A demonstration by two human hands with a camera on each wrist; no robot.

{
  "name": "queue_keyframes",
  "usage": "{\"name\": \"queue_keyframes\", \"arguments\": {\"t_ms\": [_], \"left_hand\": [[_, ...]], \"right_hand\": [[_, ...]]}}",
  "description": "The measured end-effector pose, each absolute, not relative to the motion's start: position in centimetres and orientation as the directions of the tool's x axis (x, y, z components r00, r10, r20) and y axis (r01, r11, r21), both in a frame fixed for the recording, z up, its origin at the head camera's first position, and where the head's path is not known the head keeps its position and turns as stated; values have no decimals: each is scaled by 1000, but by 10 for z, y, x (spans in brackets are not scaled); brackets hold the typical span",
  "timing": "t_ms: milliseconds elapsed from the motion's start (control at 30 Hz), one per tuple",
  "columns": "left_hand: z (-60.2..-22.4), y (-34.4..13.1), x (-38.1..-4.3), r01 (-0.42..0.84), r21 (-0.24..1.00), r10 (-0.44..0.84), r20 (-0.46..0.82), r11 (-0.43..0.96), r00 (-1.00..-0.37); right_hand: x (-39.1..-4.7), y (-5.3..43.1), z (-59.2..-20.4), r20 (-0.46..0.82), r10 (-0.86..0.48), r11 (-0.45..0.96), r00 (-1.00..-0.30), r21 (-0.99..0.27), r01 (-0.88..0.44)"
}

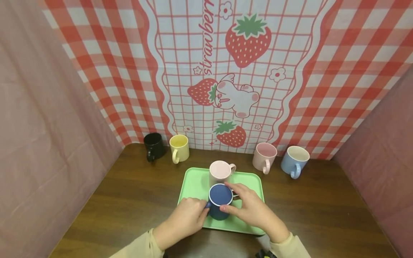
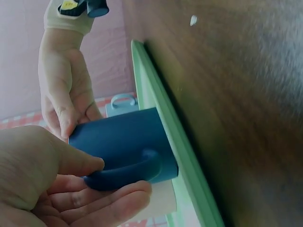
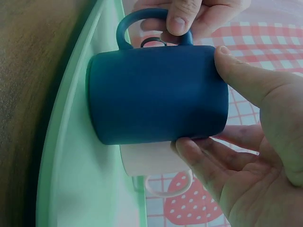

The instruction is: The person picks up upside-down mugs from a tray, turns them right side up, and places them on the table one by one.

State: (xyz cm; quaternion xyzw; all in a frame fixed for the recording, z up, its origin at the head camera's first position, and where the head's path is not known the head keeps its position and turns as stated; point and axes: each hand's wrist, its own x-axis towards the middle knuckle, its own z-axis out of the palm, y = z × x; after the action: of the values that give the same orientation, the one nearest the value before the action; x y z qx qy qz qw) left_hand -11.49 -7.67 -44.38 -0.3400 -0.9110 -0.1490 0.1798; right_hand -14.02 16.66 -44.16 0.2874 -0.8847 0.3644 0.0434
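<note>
A dark blue mug (image 1: 220,208) with a white-edged rim stands upright over the front part of a light green tray (image 1: 193,182). My left hand (image 1: 188,216) pinches its handle, thumb above and fingers below in the left wrist view. On the mug's other side, my right hand (image 1: 253,208) holds it near the rim between thumb and fingertips, as the right wrist view shows. Right behind it on the tray is a pale pink mug (image 1: 220,171), handle to the right, its lower part hidden by the blue mug.
Along the back of the brown wooden table (image 1: 122,200) stand a black mug (image 1: 154,146) and a yellow mug (image 1: 179,147) on the left. A pink mug (image 1: 264,156) and a light blue mug (image 1: 294,160) stand on the right. Behind them hangs a strawberry-print cloth (image 1: 180,71).
</note>
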Motion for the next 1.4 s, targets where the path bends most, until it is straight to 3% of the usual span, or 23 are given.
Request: {"name": "queue_keyframes", "arguments": {"t_ms": [633,767,1000,1133,1400], "left_hand": [[-441,-84,-136,626,393,409,508,673,-758],[-435,-86,-142,571,517,331,485,638,-809],[-426,-88,-145,380,818,229,308,432,-924],[-424,-89,-147,303,901,212,245,310,-946],[-420,-86,-155,130,992,171,128,2,-977]], "right_hand": [[-139,172,-427,429,-400,465,-810,-666,-583],[-139,174,-421,510,-358,473,-782,-624,-622],[-135,174,-410,599,-280,529,-750,-556,-641],[-132,173,-407,607,-273,512,-746,-566,-647],[-133,173,-411,509,-262,556,-820,-615,-559]]}}
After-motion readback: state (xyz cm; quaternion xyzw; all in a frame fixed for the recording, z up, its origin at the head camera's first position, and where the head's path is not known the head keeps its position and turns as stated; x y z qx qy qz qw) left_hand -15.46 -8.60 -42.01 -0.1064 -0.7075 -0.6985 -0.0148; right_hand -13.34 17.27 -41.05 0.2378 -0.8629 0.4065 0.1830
